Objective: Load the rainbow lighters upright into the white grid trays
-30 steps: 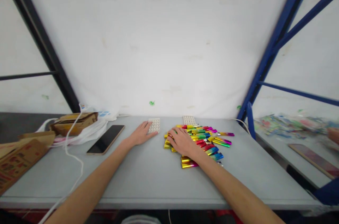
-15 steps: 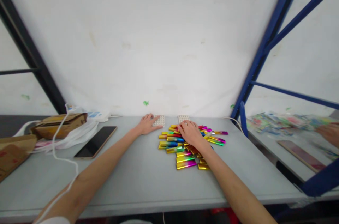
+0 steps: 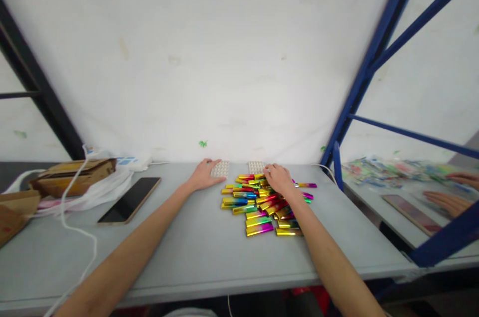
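Note:
My left hand (image 3: 204,174) rests at the left edge of a small beige holder (image 3: 220,169) with a grid of bumps or holes. Its fingers and thumb are spread, the thumb along the near edge. My right hand (image 3: 279,178) lies over the far right part of a pile of shiny metallic tubes (image 3: 246,195), coloured gold, red, blue, green and magenta. Its fingers are loosely bent and a little apart, and I see nothing held in them. A second beige holder (image 3: 256,166) stands just left of my right fingertips, against the wall.
A phone (image 3: 129,200) lies left on the grey table (image 3: 209,257). Further left are a cardboard box (image 3: 75,177), plastic bags, a power strip (image 3: 133,162) and a white cable (image 3: 80,229). Right of a blue frame (image 3: 354,102), another person's hands (image 3: 449,202) show near colourful packets.
My right hand has shifted toward the far edge of the pile, uncovering more tubes. My left hand stays by its holder. The view has shifted slightly; the other person's hands show more.

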{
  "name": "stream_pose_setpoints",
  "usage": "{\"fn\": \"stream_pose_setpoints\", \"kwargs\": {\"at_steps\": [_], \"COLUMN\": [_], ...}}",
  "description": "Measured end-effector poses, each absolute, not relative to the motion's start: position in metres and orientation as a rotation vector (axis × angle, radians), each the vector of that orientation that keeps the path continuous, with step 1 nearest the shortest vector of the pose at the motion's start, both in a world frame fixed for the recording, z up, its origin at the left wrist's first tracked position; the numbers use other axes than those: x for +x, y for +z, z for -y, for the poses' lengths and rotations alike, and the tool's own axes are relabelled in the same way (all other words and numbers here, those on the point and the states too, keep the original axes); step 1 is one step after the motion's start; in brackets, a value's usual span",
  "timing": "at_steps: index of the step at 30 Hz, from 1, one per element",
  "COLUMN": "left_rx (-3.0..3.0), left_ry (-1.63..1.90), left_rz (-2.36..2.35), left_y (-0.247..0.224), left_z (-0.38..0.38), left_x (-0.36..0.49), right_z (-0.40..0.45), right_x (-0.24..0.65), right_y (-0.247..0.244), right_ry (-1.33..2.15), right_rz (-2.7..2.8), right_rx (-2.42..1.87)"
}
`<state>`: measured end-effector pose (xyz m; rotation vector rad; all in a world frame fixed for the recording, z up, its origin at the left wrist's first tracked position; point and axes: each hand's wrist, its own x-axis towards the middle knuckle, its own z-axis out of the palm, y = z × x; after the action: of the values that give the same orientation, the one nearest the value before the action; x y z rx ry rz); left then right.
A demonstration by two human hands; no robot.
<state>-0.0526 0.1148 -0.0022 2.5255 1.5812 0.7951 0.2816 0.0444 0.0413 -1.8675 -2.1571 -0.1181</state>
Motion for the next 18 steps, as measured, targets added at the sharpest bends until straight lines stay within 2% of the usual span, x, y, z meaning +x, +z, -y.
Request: {"fn": "stream_pose_setpoints", "kwargs": {"at_steps": [3,5,9,18], "left_rx": [2.602,2.699,2.741,2.556], "left_ry": [1.003,1.010,0.512,0.107], "left_rz": [-1.541,-1.441,-1.363,-1.646], "left_y": [0.015,0.031,0.054,0.032], "left_z": [-0.109,-0.112,-0.135,-0.170], "left_x": [-0.031,-0.006,0.052,0.109], "right_z": [-0.050,-0.053,-0.054,-0.054], "right_x": [0.293,0.295,0.291,0.288], "right_y": [0.040,0.037,0.033,0.033], "right_ry": [-0.086,-0.071,-0.057,0.025], "right_rz": [2.126,2.133,2.174,2.306], "right_rx": [-1.957,-1.975,-1.936,-1.787]}}
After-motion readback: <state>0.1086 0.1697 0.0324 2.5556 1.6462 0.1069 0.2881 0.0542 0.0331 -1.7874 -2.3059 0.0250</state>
